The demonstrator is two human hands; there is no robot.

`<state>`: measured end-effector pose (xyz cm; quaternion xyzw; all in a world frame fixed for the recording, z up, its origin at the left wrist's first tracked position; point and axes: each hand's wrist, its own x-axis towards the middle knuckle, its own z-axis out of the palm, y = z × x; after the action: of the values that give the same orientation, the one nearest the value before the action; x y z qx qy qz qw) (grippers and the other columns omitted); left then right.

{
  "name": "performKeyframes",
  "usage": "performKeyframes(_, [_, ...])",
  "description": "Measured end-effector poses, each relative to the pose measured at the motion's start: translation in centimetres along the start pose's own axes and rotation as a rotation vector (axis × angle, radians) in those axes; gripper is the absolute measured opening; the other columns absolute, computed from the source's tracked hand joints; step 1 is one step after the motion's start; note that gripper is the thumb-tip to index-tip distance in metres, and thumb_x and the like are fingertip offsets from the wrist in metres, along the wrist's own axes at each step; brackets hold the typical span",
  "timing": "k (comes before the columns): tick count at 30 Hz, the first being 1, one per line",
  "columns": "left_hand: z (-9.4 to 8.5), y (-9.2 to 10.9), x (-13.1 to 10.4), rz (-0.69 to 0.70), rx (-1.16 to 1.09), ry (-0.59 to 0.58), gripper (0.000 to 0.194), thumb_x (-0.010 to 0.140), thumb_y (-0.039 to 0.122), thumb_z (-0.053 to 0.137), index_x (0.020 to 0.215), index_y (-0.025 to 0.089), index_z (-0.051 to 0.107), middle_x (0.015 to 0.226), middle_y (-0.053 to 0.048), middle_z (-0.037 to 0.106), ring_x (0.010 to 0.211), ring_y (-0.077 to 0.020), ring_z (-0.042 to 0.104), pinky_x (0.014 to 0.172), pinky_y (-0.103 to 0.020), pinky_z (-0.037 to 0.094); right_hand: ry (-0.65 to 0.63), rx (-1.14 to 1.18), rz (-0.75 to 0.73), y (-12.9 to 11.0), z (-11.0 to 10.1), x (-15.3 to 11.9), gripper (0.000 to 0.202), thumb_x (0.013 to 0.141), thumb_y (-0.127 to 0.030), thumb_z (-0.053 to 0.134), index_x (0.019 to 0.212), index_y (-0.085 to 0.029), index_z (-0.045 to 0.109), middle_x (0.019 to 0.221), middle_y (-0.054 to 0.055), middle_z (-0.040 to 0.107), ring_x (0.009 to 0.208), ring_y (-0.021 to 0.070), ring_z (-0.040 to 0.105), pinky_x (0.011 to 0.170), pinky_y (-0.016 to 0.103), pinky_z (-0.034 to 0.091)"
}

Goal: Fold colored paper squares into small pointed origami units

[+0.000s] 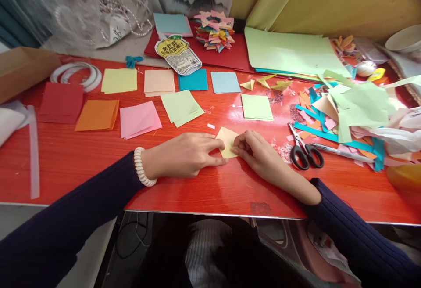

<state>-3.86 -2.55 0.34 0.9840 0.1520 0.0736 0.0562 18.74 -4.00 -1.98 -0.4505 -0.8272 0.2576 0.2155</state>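
A small pale yellow sheet of paper, with fold lines, lies on the red table close to its front edge. My left hand rests at the paper's left side, thumb and forefinger apart, their tips pressing its edge and lower corner. From the right, my right hand pinches the paper's right edge between thumb and bent fingers. A white coil band circles my left wrist. Just beyond the paper lies a small white scrap.
Coloured paper stacks, including pink and green, lie behind my hands. Black-handled scissors and a pen lie right, beside heaped paper scraps. Folded yellow pieces and a folded-paper ring stack are farther back.
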Motion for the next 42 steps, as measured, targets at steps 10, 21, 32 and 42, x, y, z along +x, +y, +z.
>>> performKeyframes(10, [-0.1, -0.8, -0.3, -0.091, -0.163, 0.028, 0.054, 0.076, -0.003, 0.033, 0.123, 0.017, 0.049, 0.118, -0.006, 0.061, 0.106, -0.0163, 0.057, 0.087, -0.027, 0.049, -0.007, -0.008, -0.038, 0.1, -0.2, 0.1, 0.009, 0.087, -0.016, 0.048, 0.082, -0.021, 0.042, 0.081, 0.005, 0.055, 0.076, 0.0176, 0.05, 0.067, 0.031, 0.042])
performKeyframes(21, [0.0, 0.3, 0.2, 0.005, 0.007, 0.062, 0.039, 0.083, 0.003, 0.035, 0.112, 0.014, 0.059, 0.12, -0.009, 0.059, 0.108, -0.0231, 0.056, 0.089, -0.038, 0.05, 0.025, -0.032, -0.029, 0.0, -0.1, 0.1, 0.008, 0.085, -0.014, 0.052, 0.084, -0.019, 0.046, 0.076, 0.003, 0.05, 0.069, 0.0146, 0.048, 0.061, 0.028, 0.042])
performKeyframes(32, [0.3, -0.7, -0.1, 0.056, -0.127, 0.188, 0.039, 0.078, -0.002, 0.033, 0.091, 0.014, 0.066, 0.099, -0.006, 0.07, 0.103, -0.015, 0.062, 0.103, -0.034, 0.043, -0.027, -0.15, -0.153, 1.8, -2.8, -0.2, 0.027, 0.092, -0.024, 0.042, 0.116, -0.022, 0.053, 0.108, 0.011, 0.052, 0.102, 0.0218, 0.051, 0.088, 0.04, 0.045])
performKeyframes(42, [0.9, -2.1, -0.5, 0.066, -0.162, 0.153, 0.047, 0.075, -0.005, 0.036, 0.107, 0.018, 0.062, 0.117, -0.003, 0.063, 0.12, -0.0179, 0.049, 0.107, -0.042, 0.038, -0.08, -0.291, -0.44, 1.3, -2.4, -0.7, 0.035, 0.088, -0.02, 0.049, 0.123, -0.022, 0.053, 0.124, 0.012, 0.049, 0.108, 0.0249, 0.046, 0.087, 0.043, 0.046])
